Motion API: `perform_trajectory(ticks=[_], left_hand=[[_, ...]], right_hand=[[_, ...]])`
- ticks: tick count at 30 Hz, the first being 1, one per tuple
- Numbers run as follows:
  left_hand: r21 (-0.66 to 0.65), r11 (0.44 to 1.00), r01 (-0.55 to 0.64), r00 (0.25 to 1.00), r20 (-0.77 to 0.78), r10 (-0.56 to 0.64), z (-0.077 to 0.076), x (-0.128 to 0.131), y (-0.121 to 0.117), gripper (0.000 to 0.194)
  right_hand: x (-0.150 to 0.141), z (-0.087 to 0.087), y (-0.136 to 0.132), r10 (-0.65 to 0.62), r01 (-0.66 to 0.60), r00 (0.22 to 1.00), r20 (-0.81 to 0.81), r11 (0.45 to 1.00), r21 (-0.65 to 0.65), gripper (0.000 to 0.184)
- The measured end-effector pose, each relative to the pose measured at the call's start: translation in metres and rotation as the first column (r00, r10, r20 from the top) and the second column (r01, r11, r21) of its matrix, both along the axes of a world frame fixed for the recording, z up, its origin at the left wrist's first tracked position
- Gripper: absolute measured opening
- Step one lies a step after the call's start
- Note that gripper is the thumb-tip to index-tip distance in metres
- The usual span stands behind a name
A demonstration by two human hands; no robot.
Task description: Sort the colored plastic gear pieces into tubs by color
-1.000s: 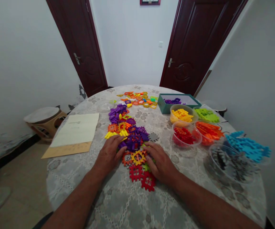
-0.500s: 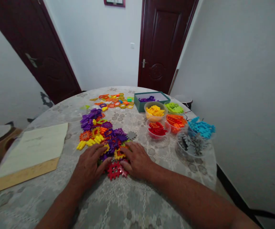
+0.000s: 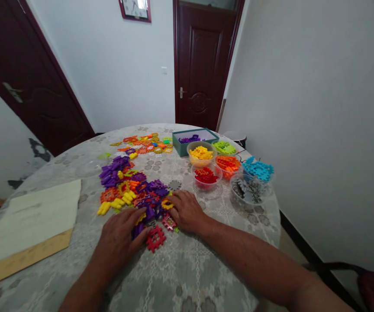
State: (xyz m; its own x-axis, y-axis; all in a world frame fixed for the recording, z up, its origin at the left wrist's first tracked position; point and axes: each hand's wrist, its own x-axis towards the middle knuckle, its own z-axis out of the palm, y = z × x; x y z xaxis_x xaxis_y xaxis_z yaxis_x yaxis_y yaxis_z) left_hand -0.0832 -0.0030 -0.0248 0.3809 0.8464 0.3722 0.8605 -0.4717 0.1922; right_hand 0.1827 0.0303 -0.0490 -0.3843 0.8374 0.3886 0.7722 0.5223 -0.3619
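Note:
A mixed pile of plastic interlocking building pieces, mostly purple, lies between my two hands. My left hand rests at the pile's near left side, thumb apart from the fingers, partly covering a yellow piece and purple ones. My right hand lies at the right side, its spread fingertips touching a yellow-orange piece. In front of the pile, a red square piece lies flat near my left thumb. A pinkish-red piece is beside my right hand. Both hands' undersides are hidden.
Clear bowls hold sorted pieces: yellow, red, orange, green, blue and grey. A green box contains purple pieces. More pieces are scattered farther back. A paper sheet lies left.
The camera view has tilted up and shifted right. My hands have moved slightly apart, and the pinkish-red piece now lies separated from the red square piece.

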Motion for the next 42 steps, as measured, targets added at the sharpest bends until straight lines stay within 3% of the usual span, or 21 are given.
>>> perform_trajectory(ticks=[5, 10, 15, 17, 20, 26, 28, 36, 42], left_hand=[[0.004, 0.998, -0.059, 0.998, -0.012, 0.059, 0.002, -0.003, -0.003, 0.03], [0.006, 0.993, -0.116, 0.993, 0.021, 0.116, 0.004, -0.014, -0.004, 0.028], [0.036, 0.991, -0.13, 0.989, 0.07, 0.127, -0.004, -0.019, 0.004, 0.031], [0.054, 0.991, -0.122, 0.988, 0.106, 0.116, -0.007, -0.02, 0.008, 0.033], [0.074, 0.99, -0.124, 0.979, 0.174, 0.109, -0.009, -0.021, 0.011, 0.037], [0.042, 0.987, -0.154, 0.946, 0.295, 0.135, -0.01, -0.023, 0.015, 0.042], [-0.003, 0.988, -0.154, 0.942, 0.3, 0.148, -0.01, -0.024, 0.016, 0.041], [-0.05, 0.988, -0.147, 0.935, 0.318, 0.155, -0.003, -0.024, 0.015, 0.043], [-0.037, 0.988, -0.152, 0.923, 0.352, 0.156, 0.005, -0.029, 0.009, 0.044]], right_hand=[[0.004, -0.006, 0.003, 0.046, -0.046, 0.998, -0.043, 0.999, 0.005, 0.034], [0.008, 0.001, 0.005, 0.036, -0.05, 0.986, -0.162, 0.995, -0.081, 0.027], [0.01, 0.003, 0.01, -0.133, 0.067, 0.949, -0.286, 0.971, -0.229, 0.028], [0.011, 0.001, 0.013, -0.208, 0.115, 0.921, -0.331, 0.953, -0.28, 0.032], [0.017, -0.001, 0.018, -0.234, 0.083, 0.87, -0.433, 0.937, -0.339, 0.037], [0.028, 0.005, 0.024, -0.353, -0.003, 0.651, -0.672, 0.884, -0.467, 0.043], [0.029, 0.006, 0.025, -0.375, 0.015, 0.616, -0.693, 0.885, -0.465, 0.043], [0.027, -0.004, 0.028, -0.338, 0.049, 0.611, -0.716, 0.919, -0.391, 0.044], [0.026, -0.001, 0.021, -0.27, 0.074, 0.715, -0.645, 0.946, -0.315, 0.048]])
